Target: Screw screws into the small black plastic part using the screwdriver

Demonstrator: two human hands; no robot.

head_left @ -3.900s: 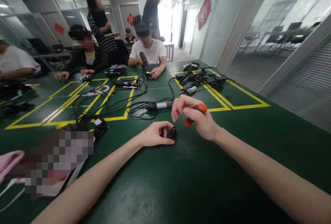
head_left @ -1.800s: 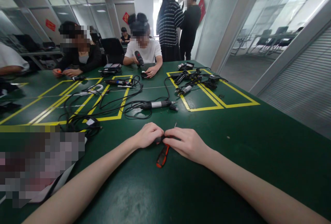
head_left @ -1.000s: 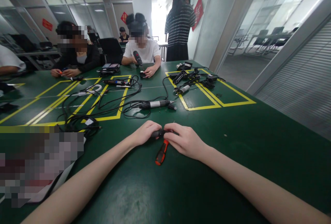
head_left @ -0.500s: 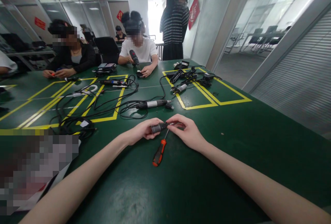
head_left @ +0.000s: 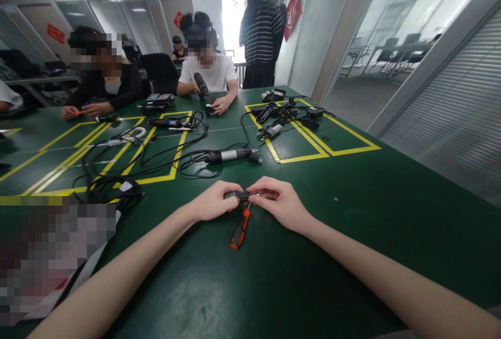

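Observation:
My left hand (head_left: 214, 201) is closed around a dark grey cylindrical tool part (head_left: 239, 196), held level above the table. At its right end, my right hand (head_left: 279, 201) pinches the tip between thumb and fingers; whatever small piece sits in that pinch is mostly hidden. Below the hands a screwdriver (head_left: 240, 229) with an orange and black handle lies on the green table (head_left: 250, 287), its shaft pointing up toward the held part.
Beyond my hands lies a grey-and-black corded rotary tool (head_left: 230, 156) with looped cables. More cables and tools (head_left: 282, 112) lie inside yellow tape lines. Across the table, a person in white (head_left: 209, 73) holds a power drill (head_left: 201, 84); another sits at left.
My left hand has rolled over the dark part, so the thumb now lies along it and less of it shows. My right hand keeps its pinch at the tip.

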